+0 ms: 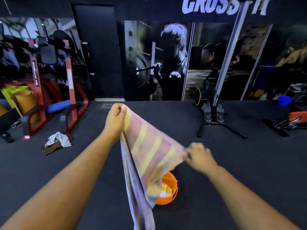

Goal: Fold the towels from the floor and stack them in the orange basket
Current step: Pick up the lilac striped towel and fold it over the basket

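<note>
Striped towel (149, 146) gripped by both hands, orange basket (169, 188) below, "CROSSFIT" wall lettering (226, 5)

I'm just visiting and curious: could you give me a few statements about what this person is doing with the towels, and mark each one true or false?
1. Both hands hold the striped towel up in the air. True: the left hand and the right hand each grip an edge.
2. The orange basket is empty. False: something folded already lies inside.
3. More towels lie on the floor near the red frame. True.
4. The basket sits on a table. False: it stands on the dark floor.
</note>
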Motion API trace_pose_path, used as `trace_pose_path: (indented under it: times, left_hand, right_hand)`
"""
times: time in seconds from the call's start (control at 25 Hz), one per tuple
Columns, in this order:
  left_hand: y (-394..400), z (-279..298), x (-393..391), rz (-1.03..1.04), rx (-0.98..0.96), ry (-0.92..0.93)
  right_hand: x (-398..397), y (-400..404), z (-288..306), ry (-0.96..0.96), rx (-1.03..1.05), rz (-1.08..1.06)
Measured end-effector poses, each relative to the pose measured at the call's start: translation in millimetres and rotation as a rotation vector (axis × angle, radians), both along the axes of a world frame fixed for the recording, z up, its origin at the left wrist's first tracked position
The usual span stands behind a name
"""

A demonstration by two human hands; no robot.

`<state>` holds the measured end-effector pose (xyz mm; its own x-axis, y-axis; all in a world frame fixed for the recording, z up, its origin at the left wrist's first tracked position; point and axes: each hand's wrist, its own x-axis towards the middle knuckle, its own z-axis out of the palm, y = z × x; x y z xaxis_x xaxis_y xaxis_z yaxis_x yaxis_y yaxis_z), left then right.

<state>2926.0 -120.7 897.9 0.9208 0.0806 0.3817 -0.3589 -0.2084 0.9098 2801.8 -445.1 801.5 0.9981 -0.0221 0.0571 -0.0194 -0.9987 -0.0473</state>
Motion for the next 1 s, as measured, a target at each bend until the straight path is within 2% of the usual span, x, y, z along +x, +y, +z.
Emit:
trace_pose_path:
  times: [0.12, 0.2, 0.24, 0.32, 0.4, 0.48, 0.68, 0.8, 0.88, 1.0]
  left_hand:
    - [29, 1, 26, 0.101, 0.154, 0.024]
    - [32, 10, 36, 0.135, 0.134, 0.013]
    - [29, 17, 39, 0.155, 0.090, -0.003]
    - [23, 32, 42, 0.186, 0.034, -0.006]
    - [20, 36, 45, 0.176, 0.052, 0.028]
    - [20, 33, 42, 0.162, 0.063, -0.002]
    - [10, 24, 35, 0.098, -0.026, 0.092]
    - [5, 15, 28, 0.083, -0.058, 0.125]
    - [9, 12, 24, 0.096, -0.098, 0.087]
    - [20, 12, 17, 0.110, -0.115, -0.076]
  right_hand:
    - [13, -35, 69, -0.437, 0.017, -0.142]
    - [20, -41, 120, -0.646, 0.113, -0.123]
    - [24, -41, 146, -0.691, 0.187, -0.117]
    - [32, -38, 189, -0.605, 0.307, -0.134]
    - [36, -38, 205, -0.533, 0.392, -0.162]
    - [40, -41, 200, -0.655, 0.553, -0.189]
    - [46, -36, 159, -0.523, 0.979, -0.156]
    - [48, -32, 146, -0.525, 1.113, -0.180]
    - [46, -38, 136, -0.510, 1.209, -0.204]
    - [41, -49, 131, -0.679, 1.274, -0.195]
